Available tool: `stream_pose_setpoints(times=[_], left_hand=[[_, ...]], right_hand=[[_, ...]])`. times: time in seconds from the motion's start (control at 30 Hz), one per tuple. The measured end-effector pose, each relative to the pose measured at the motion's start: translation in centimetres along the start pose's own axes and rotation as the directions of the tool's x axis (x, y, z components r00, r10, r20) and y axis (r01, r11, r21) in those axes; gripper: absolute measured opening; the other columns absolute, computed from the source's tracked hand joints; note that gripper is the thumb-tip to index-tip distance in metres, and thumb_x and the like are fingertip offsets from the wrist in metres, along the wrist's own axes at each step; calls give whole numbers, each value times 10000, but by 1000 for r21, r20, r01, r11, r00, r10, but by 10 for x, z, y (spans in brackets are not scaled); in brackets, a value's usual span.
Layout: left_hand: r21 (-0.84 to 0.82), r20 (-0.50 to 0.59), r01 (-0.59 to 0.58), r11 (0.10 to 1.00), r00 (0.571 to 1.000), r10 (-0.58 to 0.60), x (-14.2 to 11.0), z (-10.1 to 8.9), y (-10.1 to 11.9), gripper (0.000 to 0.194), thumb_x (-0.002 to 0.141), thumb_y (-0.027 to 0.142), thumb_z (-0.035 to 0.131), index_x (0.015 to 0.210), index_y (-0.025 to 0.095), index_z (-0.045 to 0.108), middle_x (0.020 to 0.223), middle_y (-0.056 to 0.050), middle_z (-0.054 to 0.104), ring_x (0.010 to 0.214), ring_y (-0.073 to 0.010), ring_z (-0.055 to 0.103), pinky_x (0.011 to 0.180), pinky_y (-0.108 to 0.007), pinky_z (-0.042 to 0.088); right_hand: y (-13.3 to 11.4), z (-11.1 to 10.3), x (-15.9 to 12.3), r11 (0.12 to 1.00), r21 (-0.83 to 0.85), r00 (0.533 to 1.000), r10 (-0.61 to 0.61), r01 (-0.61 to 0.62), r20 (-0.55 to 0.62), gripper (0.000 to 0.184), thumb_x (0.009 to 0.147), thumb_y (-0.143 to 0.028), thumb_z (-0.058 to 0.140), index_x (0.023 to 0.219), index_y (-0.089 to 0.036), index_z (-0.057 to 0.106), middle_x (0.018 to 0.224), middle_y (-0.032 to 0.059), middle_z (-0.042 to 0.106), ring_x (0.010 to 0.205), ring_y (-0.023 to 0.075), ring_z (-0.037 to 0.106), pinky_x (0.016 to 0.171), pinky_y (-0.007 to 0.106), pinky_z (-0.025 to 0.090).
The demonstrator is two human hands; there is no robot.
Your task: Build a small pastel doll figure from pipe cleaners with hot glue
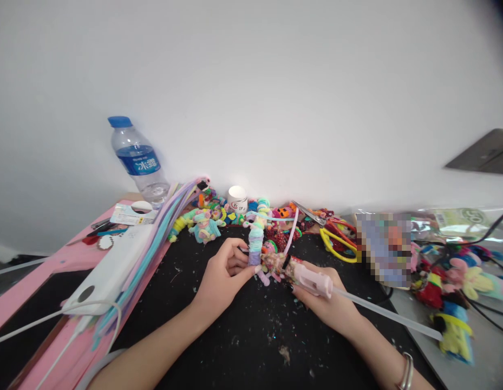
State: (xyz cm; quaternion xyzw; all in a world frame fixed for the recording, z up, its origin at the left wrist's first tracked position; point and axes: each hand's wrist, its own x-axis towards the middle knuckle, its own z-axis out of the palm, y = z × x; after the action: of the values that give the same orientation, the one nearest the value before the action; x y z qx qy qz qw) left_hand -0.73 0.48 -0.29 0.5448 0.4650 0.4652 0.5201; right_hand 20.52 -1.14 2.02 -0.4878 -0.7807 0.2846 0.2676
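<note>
My left hand pinches the lower end of a pastel pipe-cleaner figure, its thumb against the purple part. The figure stands upright, with thin blue and pink pipe-cleaner strands sticking out to its right. Wrapped in the fingers of my right hand is a pink, decorated hot glue gun. A long clear glue stick juts from its back end. The nozzle points left, close to the base of the figure; whether it touches is hidden.
Several fuzzy pipe-cleaner figures lie along the wall. Scissors with yellow handles rest behind my right hand. At left are a water bottle, a white power bank and pastel pipe cleaners. Scraps dot the black mat.
</note>
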Motion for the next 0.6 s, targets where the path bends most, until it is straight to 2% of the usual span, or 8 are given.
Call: stream_pose_setpoints(times=[0.13, 0.27, 0.37, 0.5, 0.6], left_hand=[[19, -62, -25, 1000, 998, 26, 1, 0, -2, 323, 699, 212, 661, 928, 227, 434, 702, 48, 545, 701, -136, 613, 675, -256, 487], [53, -135, -46, 998, 989, 52, 2, 0, -2, 352, 694, 202, 661, 938, 228, 408, 696, 45, 563, 706, -149, 624, 681, -275, 495], [77, -164, -49, 996, 985, 61, 3, -1, -2, 361, 692, 197, 661, 945, 227, 406, 710, 39, 564, 716, -154, 624, 678, -278, 497], [68, -170, -39, 997, 984, 50, 4, -2, -2, 344, 711, 204, 649, 947, 231, 400, 718, 42, 555, 726, -142, 612, 677, -264, 491], [-32, -132, -17, 999, 991, 12, 5, -3, -3, 331, 733, 211, 630, 961, 226, 391, 748, 32, 577, 741, -142, 613, 700, -276, 490]], right_hand=[[2, 0, -1, 1000, -16, 1000, 10, -10, -13, 69, 771, -216, 529, 803, -187, 583, 648, -14, 579, 548, 126, 526, 518, 211, 407], [6, 0, -2, 990, -89, 988, 98, -109, -118, 102, 751, -229, 545, 664, -192, 509, 562, -37, 526, 492, 116, 499, 466, 204, 367], [11, -2, 1, 970, -165, 964, 141, -180, -226, 47, 755, -233, 537, 770, -190, 547, 636, -15, 586, 552, 140, 543, 520, 219, 397], [19, -8, 4, 931, -268, 927, 146, -247, -346, 228, 753, -267, 543, 966, -185, 543, 811, 39, 646, 682, 199, 600, 606, 270, 423], [24, -11, 4, 940, -218, 893, 150, -261, -423, 251, 757, -284, 521, 982, -175, 544, 784, 41, 649, 666, 205, 601, 601, 277, 433]])
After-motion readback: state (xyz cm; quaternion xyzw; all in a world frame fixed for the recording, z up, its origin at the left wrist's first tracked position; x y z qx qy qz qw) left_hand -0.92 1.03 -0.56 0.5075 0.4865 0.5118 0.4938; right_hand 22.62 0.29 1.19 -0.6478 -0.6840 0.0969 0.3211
